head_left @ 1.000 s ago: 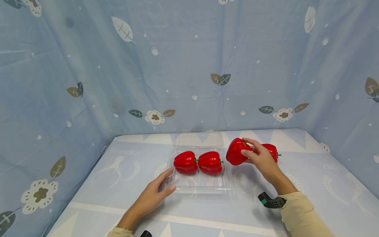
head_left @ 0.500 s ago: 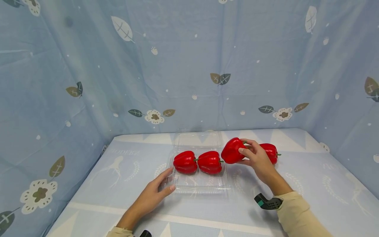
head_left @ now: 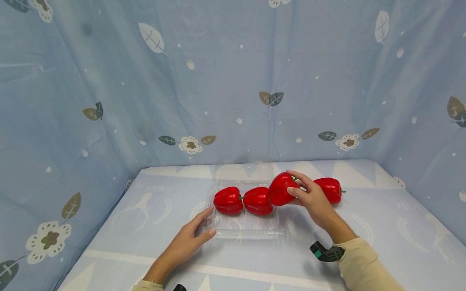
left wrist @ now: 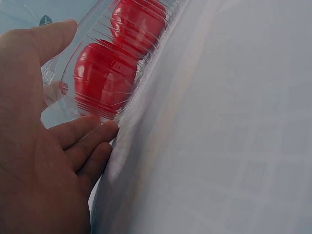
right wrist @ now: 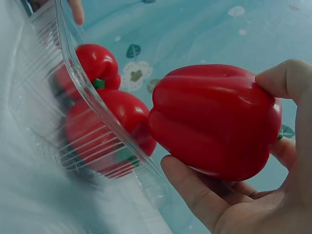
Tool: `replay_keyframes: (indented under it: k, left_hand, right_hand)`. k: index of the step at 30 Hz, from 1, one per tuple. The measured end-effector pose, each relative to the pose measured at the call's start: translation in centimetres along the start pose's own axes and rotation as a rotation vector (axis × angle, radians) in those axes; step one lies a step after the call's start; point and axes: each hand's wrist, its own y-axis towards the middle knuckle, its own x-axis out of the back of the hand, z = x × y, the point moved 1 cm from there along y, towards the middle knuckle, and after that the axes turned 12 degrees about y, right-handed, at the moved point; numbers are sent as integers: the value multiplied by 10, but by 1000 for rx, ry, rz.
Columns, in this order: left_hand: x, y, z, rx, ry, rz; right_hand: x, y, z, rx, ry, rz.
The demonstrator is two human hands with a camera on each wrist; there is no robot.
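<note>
A clear plastic clamshell tray [head_left: 244, 226] lies on the table with two red bell peppers [head_left: 228, 200] [head_left: 257, 201] side by side in it. My right hand [head_left: 309, 198] grips a third red pepper [head_left: 279, 188] [right wrist: 214, 119] and holds it in the air over the tray's right rim [right wrist: 105, 122]. My left hand [head_left: 191, 238] rests flat against the tray's front left corner, its straight fingers [left wrist: 80, 134] touching the ribbed wall [left wrist: 105, 105]. A fourth pepper [head_left: 329, 190] lies on the table to the right of my right hand.
The tray's open lid [head_left: 244, 171] lies flat behind it. A blue leaf-patterned cloth [head_left: 109, 101] covers the table and hangs as walls at the back and both sides.
My right hand has carried the held pepper leftward, from beside the tray to over its right edge. The left hand has stayed at the tray's corner.
</note>
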Motion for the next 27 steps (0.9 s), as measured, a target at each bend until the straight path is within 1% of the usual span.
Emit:
replay_keyframes:
  k: [7,18,27]
  left_hand:
    - [1,0,0,-13,-10,-6]
    - [2,0,-1,-25,-9,-5]
    - [1,0,-2,-8,0,-9]
  right_hand:
    - [-7,-3,3,32,-15,23]
    - [-18,-4,4,0,-22,45]
    - [-21,-5,3,-3,-31,53]
